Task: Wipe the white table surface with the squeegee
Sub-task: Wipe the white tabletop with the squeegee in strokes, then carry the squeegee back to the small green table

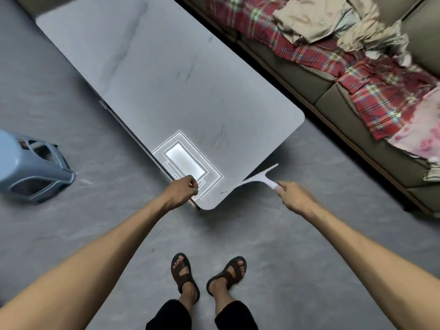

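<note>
White T-shaped squeegee (256, 181), blade along the near edge of the surface (166, 91), handle angled off it; pale, faintly veined, rounded corners

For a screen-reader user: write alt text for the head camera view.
A standing person's right hand holds a white squeegee at the near edge of a pale marbled table, while the left hand rests closed on the corner. A blue stool stands left; a cloth-strewn sofa right.

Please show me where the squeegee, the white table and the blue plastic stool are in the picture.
squeegee (258, 179): head view, on the junction of blade and handle.
white table (166, 75): head view, on the bare middle of its top.
blue plastic stool (35, 172): head view, on its side frame.
</note>
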A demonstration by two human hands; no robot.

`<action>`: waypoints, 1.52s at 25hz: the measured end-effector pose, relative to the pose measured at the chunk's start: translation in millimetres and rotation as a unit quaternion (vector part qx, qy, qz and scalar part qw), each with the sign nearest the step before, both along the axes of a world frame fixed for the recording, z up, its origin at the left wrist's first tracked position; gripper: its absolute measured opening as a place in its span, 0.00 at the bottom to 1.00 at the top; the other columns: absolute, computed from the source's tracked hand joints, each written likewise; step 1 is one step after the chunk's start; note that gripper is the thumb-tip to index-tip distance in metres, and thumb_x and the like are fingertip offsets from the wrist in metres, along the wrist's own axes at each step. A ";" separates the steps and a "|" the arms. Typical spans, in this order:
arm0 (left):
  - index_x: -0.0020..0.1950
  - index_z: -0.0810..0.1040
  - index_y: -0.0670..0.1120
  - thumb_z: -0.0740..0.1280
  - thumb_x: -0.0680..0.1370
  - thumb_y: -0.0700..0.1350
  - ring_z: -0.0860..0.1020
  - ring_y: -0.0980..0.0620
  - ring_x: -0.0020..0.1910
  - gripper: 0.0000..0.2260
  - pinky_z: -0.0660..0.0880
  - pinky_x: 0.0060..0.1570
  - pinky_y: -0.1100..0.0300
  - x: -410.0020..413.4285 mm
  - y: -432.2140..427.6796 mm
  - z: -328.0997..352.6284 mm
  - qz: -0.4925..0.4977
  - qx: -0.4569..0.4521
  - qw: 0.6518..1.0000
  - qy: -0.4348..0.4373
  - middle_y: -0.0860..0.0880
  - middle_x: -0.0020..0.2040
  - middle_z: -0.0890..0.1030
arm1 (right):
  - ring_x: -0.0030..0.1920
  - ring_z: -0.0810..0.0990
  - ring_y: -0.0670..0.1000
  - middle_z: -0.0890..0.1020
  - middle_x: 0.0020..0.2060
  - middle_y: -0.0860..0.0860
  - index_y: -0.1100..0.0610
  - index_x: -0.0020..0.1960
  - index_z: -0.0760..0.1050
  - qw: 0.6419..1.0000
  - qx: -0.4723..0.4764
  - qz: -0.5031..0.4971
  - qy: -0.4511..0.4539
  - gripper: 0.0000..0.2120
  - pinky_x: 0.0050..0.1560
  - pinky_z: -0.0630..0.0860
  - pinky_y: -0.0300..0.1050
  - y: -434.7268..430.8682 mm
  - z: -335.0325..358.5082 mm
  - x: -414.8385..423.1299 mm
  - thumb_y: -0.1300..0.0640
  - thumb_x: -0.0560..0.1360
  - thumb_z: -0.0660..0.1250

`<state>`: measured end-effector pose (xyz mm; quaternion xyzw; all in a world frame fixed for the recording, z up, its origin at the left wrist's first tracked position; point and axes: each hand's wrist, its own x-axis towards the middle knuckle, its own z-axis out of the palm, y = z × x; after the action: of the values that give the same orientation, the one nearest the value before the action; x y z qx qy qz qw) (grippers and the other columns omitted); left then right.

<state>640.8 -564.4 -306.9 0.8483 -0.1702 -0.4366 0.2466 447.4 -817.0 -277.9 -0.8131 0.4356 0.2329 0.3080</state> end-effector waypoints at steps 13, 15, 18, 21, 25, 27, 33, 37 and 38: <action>0.43 0.75 0.45 0.62 0.74 0.43 0.81 0.50 0.30 0.03 0.74 0.29 0.63 -35.0 98.1 220.3 0.092 -0.088 0.992 0.008 0.48 0.35 0.83 | 0.29 0.67 0.49 0.79 0.36 0.57 0.59 0.47 0.68 0.859 0.480 -0.132 -0.116 0.03 0.26 0.61 0.37 161.6 207.3 78.8 0.61 0.79 0.60; 0.44 0.75 0.45 0.62 0.76 0.46 0.81 0.52 0.28 0.06 0.75 0.28 0.63 -71.5 119.0 241.7 0.141 -0.105 0.984 0.012 0.47 0.35 0.82 | 0.32 0.68 0.50 0.74 0.39 0.57 0.58 0.46 0.68 0.851 0.504 -0.078 -0.124 0.04 0.29 0.64 0.38 180.1 223.4 73.1 0.61 0.80 0.60; 0.46 0.76 0.45 0.62 0.79 0.51 0.80 0.51 0.32 0.10 0.76 0.34 0.62 -146.6 150.1 268.9 0.250 -0.124 0.960 -0.011 0.46 0.39 0.81 | 0.30 0.68 0.49 0.70 0.35 0.55 0.58 0.45 0.67 0.856 0.505 0.026 -0.103 0.05 0.28 0.68 0.37 207.2 244.7 45.2 0.61 0.80 0.61; 0.45 0.77 0.46 0.63 0.79 0.51 0.80 0.50 0.36 0.10 0.76 0.38 0.61 -225.5 178.0 284.9 0.324 -0.148 0.934 0.002 0.47 0.39 0.81 | 0.27 0.68 0.49 0.70 0.32 0.55 0.60 0.42 0.67 0.859 0.500 0.081 -0.078 0.07 0.24 0.71 0.35 244.5 251.3 7.8 0.63 0.79 0.61; 0.45 0.79 0.44 0.67 0.76 0.48 0.82 0.52 0.36 0.07 0.78 0.39 0.64 -329.4 224.0 293.5 0.407 -0.155 0.900 0.002 0.49 0.37 0.83 | 0.24 0.68 0.49 0.68 0.31 0.56 0.60 0.41 0.68 0.854 0.496 0.151 -0.043 0.08 0.23 0.72 0.34 315.0 240.8 -51.1 0.63 0.78 0.63; 0.46 0.80 0.42 0.69 0.75 0.45 0.83 0.53 0.36 0.06 0.79 0.40 0.63 -381.4 252.1 289.8 0.450 -0.151 0.880 0.001 0.46 0.38 0.83 | 0.25 0.68 0.49 0.67 0.30 0.55 0.60 0.40 0.68 0.849 0.495 0.186 -0.015 0.09 0.23 0.73 0.35 352.7 230.9 -88.0 0.64 0.77 0.64; 0.45 0.80 0.42 0.70 0.74 0.38 0.80 0.54 0.34 0.02 0.77 0.39 0.63 -530.3 332.9 256.5 0.499 -0.148 0.853 0.039 0.41 0.39 0.81 | 0.27 0.71 0.50 0.71 0.29 0.55 0.60 0.39 0.70 0.824 0.482 0.288 0.074 0.09 0.27 0.75 0.38 450.0 197.9 -207.0 0.64 0.78 0.64; 0.48 0.80 0.43 0.68 0.76 0.36 0.81 0.52 0.37 0.04 0.80 0.43 0.61 -631.2 410.2 226.6 0.560 -0.158 0.812 0.048 0.44 0.39 0.80 | 0.29 0.75 0.51 0.75 0.26 0.55 0.62 0.38 0.71 0.826 0.460 0.313 0.096 0.10 0.30 0.78 0.41 534.9 178.9 -292.0 0.62 0.79 0.63; 0.47 0.80 0.44 0.69 0.75 0.36 0.82 0.52 0.37 0.04 0.80 0.43 0.61 -653.6 428.0 218.9 0.572 -0.160 0.803 0.046 0.45 0.39 0.80 | 0.30 0.76 0.51 0.76 0.29 0.55 0.62 0.39 0.72 0.824 0.452 0.327 0.101 0.09 0.30 0.78 0.40 555.3 173.4 -311.1 0.62 0.79 0.63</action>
<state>-12.9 -136.4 -88.1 0.7192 0.2902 -0.2215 0.5912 136.3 -261.7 -104.5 -0.6493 0.0190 0.5715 0.5015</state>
